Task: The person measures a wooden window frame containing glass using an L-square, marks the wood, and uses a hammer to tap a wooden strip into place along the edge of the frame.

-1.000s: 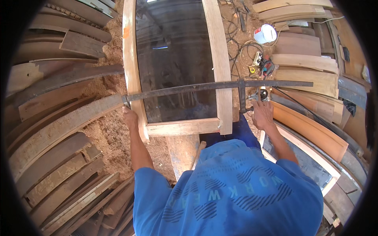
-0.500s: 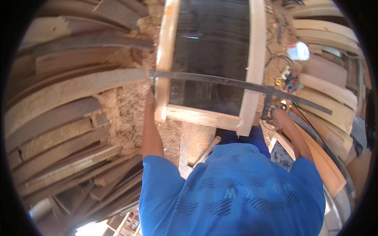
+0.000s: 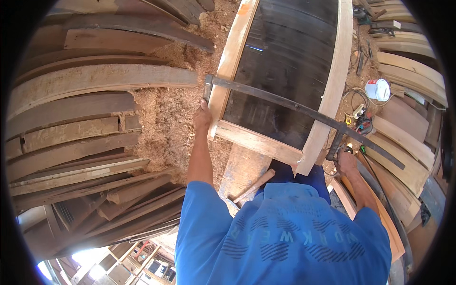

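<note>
A long dark metal bar clamp [image 3: 280,102] lies across a wooden frame [image 3: 259,142] whose inside shows a dark panel [image 3: 285,61]. My left hand [image 3: 203,116] is closed on the lower end of the clamp's left jaw, beside the outer edge of the frame's left rail. At the clamp's other jaw, right of the right rail, my right hand [image 3: 347,162] is closed around its screw end. Its fingers are partly hidden. The bar runs on past that jaw to the right.
Stacked boards [image 3: 102,76] line the left side, with sawdust [image 3: 166,114] beside them. A wooden-handled hammer [image 3: 256,184] lies below the frame. On the right are a white bucket [image 3: 377,90], cables, a power tool [image 3: 364,124] and more boards [image 3: 408,71].
The whole view has shifted and turned, so the frame and clamp now appear farther right and more slanted. Both hands remain at the clamp's two jaws.
</note>
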`<state>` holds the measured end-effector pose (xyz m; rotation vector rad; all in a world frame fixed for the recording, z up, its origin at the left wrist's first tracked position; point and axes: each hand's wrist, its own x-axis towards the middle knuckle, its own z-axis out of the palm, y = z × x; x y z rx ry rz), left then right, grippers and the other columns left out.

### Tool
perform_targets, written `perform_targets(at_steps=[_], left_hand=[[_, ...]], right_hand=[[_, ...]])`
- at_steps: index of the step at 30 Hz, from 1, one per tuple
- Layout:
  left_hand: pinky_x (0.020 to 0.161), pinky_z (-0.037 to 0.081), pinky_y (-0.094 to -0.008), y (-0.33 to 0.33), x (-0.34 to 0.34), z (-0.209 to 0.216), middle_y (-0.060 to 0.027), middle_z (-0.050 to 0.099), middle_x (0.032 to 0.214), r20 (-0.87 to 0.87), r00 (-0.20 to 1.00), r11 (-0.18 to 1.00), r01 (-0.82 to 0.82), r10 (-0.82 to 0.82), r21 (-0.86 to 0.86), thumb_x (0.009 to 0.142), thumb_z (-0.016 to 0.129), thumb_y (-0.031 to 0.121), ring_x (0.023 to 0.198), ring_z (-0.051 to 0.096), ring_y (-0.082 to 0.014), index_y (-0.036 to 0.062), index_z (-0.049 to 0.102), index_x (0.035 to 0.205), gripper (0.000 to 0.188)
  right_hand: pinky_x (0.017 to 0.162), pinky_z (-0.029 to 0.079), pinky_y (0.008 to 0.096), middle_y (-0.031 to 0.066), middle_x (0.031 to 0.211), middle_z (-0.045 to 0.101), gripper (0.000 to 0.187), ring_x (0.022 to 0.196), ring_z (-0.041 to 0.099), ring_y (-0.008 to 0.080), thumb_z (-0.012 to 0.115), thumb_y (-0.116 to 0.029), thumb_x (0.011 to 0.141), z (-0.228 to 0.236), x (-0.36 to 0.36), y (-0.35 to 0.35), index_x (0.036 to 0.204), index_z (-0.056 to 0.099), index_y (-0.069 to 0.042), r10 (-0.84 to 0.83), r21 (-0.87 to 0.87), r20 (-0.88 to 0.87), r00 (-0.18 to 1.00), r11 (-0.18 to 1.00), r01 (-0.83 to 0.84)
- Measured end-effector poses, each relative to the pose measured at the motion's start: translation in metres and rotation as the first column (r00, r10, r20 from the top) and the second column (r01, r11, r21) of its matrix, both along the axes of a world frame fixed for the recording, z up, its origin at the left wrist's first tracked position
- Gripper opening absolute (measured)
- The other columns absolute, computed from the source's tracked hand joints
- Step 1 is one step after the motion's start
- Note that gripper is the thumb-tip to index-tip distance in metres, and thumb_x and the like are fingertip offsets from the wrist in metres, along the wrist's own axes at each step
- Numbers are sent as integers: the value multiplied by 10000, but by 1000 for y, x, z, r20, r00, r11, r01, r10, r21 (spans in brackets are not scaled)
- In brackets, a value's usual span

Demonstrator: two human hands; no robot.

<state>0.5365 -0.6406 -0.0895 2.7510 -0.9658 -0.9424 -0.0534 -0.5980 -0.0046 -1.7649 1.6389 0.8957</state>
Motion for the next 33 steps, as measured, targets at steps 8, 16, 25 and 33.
perform_targets(at_steps=[8,16,25,33], left_hand=[[1059,411,-541,25,51,-45,-339,585,1286,113,991,963,94,-68,-253,1049,241,555,1227,529,-525,-16,540,1370,720],[965,433,-569,-3,2,-19,-361,607,1186,49,993,952,116,-107,-285,1070,252,469,1136,559,-543,-38,572,1254,627],[954,449,-497,24,-25,22,-199,657,1008,266,950,819,17,166,-573,1080,313,416,1042,618,-342,12,614,1104,504],[840,544,-309,216,-290,45,-140,664,1099,-933,324,985,-120,154,121,994,622,225,979,663,-193,-34,518,1226,362]], right_hand=[[782,548,510,263,916,705,322,878,693,423,739,-290,795,7,2,-30,924,696,1,134,246,185,974,953,-178],[790,534,536,265,906,701,356,902,697,379,723,-265,816,1,-5,18,1005,638,24,312,-261,248,917,933,-247],[758,542,495,258,865,693,269,858,681,424,719,-265,806,-45,-17,-16,873,700,-6,132,174,388,912,961,-213],[822,521,506,260,934,697,369,934,671,429,725,-400,859,-21,-11,-23,975,737,-49,203,215,347,916,933,-288]])
